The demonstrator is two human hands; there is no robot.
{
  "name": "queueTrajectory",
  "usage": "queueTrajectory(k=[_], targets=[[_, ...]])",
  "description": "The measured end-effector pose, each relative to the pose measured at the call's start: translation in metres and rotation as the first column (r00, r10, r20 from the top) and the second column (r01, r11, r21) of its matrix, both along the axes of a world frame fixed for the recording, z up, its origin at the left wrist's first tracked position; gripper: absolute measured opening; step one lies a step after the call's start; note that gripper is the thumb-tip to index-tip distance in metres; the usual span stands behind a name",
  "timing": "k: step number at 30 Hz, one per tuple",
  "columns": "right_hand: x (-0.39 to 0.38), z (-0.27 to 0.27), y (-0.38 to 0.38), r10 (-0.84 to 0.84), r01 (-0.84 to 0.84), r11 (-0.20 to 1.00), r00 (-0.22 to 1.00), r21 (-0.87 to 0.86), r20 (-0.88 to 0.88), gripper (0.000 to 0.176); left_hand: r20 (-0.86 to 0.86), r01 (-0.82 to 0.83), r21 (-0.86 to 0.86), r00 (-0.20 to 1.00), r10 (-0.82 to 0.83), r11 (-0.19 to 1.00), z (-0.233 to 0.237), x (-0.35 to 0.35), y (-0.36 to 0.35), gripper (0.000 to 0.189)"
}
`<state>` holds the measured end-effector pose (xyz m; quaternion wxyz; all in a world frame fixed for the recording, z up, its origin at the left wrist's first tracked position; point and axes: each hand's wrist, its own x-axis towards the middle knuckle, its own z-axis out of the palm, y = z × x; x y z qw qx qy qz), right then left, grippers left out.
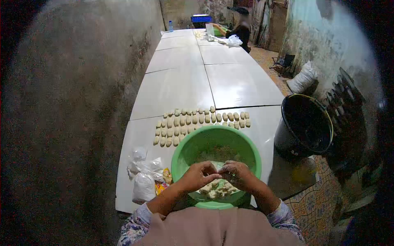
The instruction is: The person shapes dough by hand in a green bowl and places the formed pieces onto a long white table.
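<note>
My left hand [199, 175] and my right hand [238, 174] meet above a green basin [255, 153]. Their fingertips are pinched together, and whatever lies between them is hidden or too small to name. Lumps of pale dough [217, 190] and white flour lie in the bottom of the basin, partly covered by my hands. Beyond the far rim, several short dough rolls [176, 121] are set out in rows on the white table; the basin hides some of them.
Left of the basin are a bag of white powder [143, 187] and a yellow packet [166, 176]. A black bucket [283, 135] stands on the right. Along the wall slumps a white sack [303, 77]. Another person [243, 33] works at the table's far end [180, 45].
</note>
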<state>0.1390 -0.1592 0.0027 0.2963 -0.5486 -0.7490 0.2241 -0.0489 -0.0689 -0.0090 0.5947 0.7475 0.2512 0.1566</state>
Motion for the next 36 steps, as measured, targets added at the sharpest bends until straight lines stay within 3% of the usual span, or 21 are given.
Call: queueTrajectory(k=[1, 3, 4, 5, 6, 7, 8, 10, 11, 13, 17, 19, 21, 23, 25, 26, 27, 30, 32, 33, 36], targets=[[0.001, -0.001, 0.001, 0.005, -0.004, 1.0, 0.999, -0.009, 0.052, 0.014, 0.001, -0.002, 0.0, 1.0, 0.002, 1.0, 0.002, 0.0, -0.001, 0.029], [0.003, -0.007, 0.0, -0.04, 0.041, 0.999, 0.999, -0.026, 0.019, 0.012, 0.008, -0.128, 0.343, 0.991, 0.133, 0.931, 0.009, 0.0, -0.003, 0.03], [0.003, -0.007, 0.0, -0.088, 0.087, 0.995, 0.996, -0.043, -0.016, 0.012, 0.145, -0.236, 0.55, 0.972, 0.187, 0.801, 0.001, -0.002, 0.003, 0.031], [0.003, -0.005, -0.001, -0.087, 0.086, 0.995, 0.996, -0.041, -0.015, 0.012, 0.188, -0.273, 0.613, 0.962, 0.198, 0.742, -0.007, -0.004, 0.012, 0.03], [0.002, -0.001, -0.001, -0.09, 0.089, 0.996, 0.993, -0.022, -0.075, 0.01, 0.102, -0.307, 0.767, 0.925, 0.366, 0.563, 0.004, -0.008, 0.01, 0.036], [0.0, 0.002, -0.002, -0.092, 0.092, 0.996, 0.987, -0.005, -0.135, 0.009, 0.052, -0.283, 0.889, 0.844, 0.533, 0.361, 0.014, -0.013, 0.006, 0.042], [-0.002, 0.003, 0.0, -0.091, 0.091, 0.996, 0.987, -0.004, -0.134, 0.009, 0.053, -0.284, 0.888, 0.843, 0.535, 0.36, 0.01, -0.016, 0.01, 0.042], [-0.007, 0.007, 0.005, -0.367, 0.29, 0.925, 0.851, -0.246, -0.376, 0.006, -0.197, -0.013, 0.968, 0.586, 0.786, 0.252, 0.002, -0.023, 0.019, 0.055], [0.0, 0.002, 0.013, -0.33, 0.344, 0.937, 0.833, -0.052, -0.444, 0.008, -0.194, -0.015, 0.968, 0.582, 0.79, 0.249, 0.0, -0.027, 0.024, 0.055], [0.012, 0.026, 0.022, -0.392, 0.371, 0.914, 0.707, -0.163, -0.589, 0.012, -0.517, 0.035, 0.782, 0.594, 0.616, 0.622, 0.002, -0.033, 0.032, 0.069], [0.062, 0.033, 0.078, -0.423, 0.44, 0.886, 0.641, -0.144, -0.64, 0.02, -0.476, 0.08, 0.817, 0.654, 0.588, 0.572, -0.006, -0.033, 0.042, 0.059], [0.08, 0.034, 0.11, -0.463, 0.418, 0.879, 0.625, -0.231, -0.628, 0.024, -0.481, 0.075, 0.804, 0.665, 0.571, 0.59, 0.005, -0.032, 0.038, 0.053], [0.112, -0.009, 0.158, -0.426, 0.407, 0.893, 0.628, -0.193, -0.651, 0.028, -0.438, 0.052, 0.821, 0.696, 0.569, 0.569, 0.006, -0.032, 0.036, 0.051], [0.134, -0.041, 0.195, -0.486, 0.402, 0.87, 0.606, -0.284, -0.63, 0.029, -0.455, 0.05, 0.807, 0.688, 0.566, 0.588, -0.002, -0.034, 0.04, 0.048], [0.13, -0.039, 0.212, -0.575, 0.453, 0.818, 0.625, -0.355, -0.528, 0.024, -0.491, 0.062, 0.8, 0.639, 0.592, 0.597, -0.008, -0.034, 0.043, 0.045], [0.152, -0.079, 0.242, -0.536, 0.41, 0.844, 0.638, -0.345, -0.553, 0.025, -0.499, 0.019, 0.768, 0.645, 0.579, 0.64, -0.005, -0.037, 0.042, 0.041], [0.146, -0.074, 0.249, -0.641, 0.5, 0.767, 0.631, -0.402, -0.437, 0.027, -0.498, 0.015, 0.768, 0.642, 0.583, 0.64, -0.006, -0.038, 0.041, 0.041], [0.157, -0.108, 0.29, -0.641, 0.536, 0.765, 0.684, -0.355, -0.349, 0.027, -0.483, -0.113, 0.642, 0.709, 0.514, 0.759, 0.001, -0.037, 0.039, 0.038], [0.176, -0.152, 0.323, -0.607, 0.519, 0.795, 0.692, -0.315, -0.391, 0.025, -0.5, -0.093, 0.649, 0.696, 0.515, 0.755, -0.004, -0.034, 0.043, 0.04], [0.173, -0.149, 0.325, -0.607, 0.517, 0.795, 0.692, -0.319, -0.391, 0.025, -0.514, -0.074, 0.653, 0.687, 0.513, 0.753, -0.005, -0.033, 0.045, 0.041], [0.158, -0.122, 0.311, -0.63, 0.609, 0.753, 0.777, -0.249, -0.007, 0.018, -0.541, -0.053, 0.651, 0.667, 0.512, 0.757, -0.002, -0.029, 0.055, 0.04]])
